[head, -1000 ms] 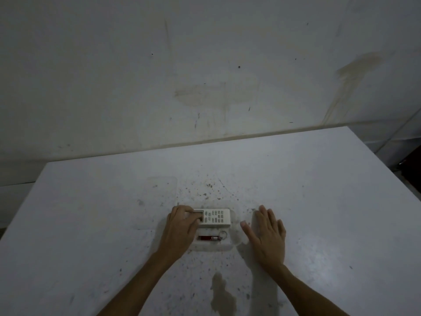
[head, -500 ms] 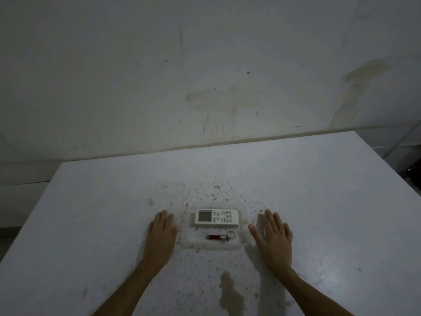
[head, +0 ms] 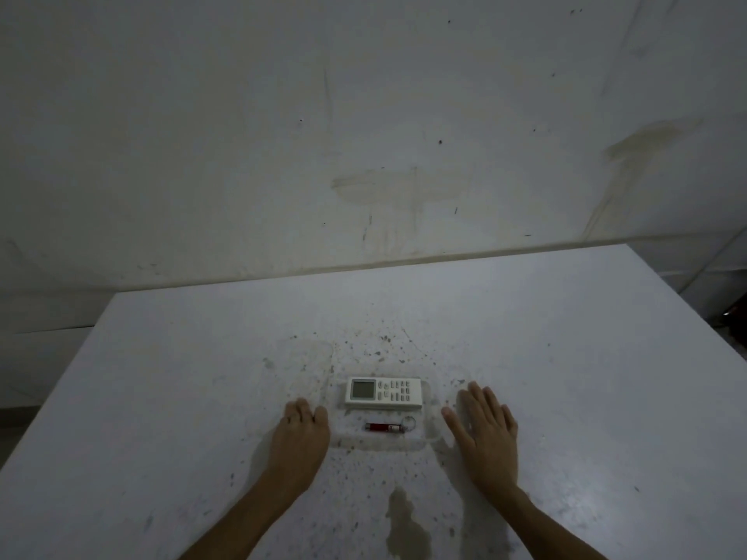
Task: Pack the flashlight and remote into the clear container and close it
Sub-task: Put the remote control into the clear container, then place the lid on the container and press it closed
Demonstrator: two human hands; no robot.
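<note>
A shallow clear container [head: 380,443] lies on the white table between my hands. Inside it the white remote [head: 383,392] lies flat along the far side, screen to the left. The small red flashlight [head: 382,428] with its key ring lies along the near side. A faint clear lid [head: 310,367] lies flat on the table just left of the container. My left hand [head: 301,436] rests palm down at the container's left edge, fingers slightly bent, fingertips near the lid's near edge. My right hand [head: 485,432] lies flat on the table to the right, fingers spread, holding nothing.
The table [head: 566,357] is speckled with dark flecks, and a brownish stain [head: 404,527] marks it near the front edge. A stained white wall [head: 364,155] stands right behind the table. The table's right edge drops off at far right.
My left hand has let go of the remote and moved left onto the table beside the container. Its fingers then curled slightly. The right hand has stayed flat.
</note>
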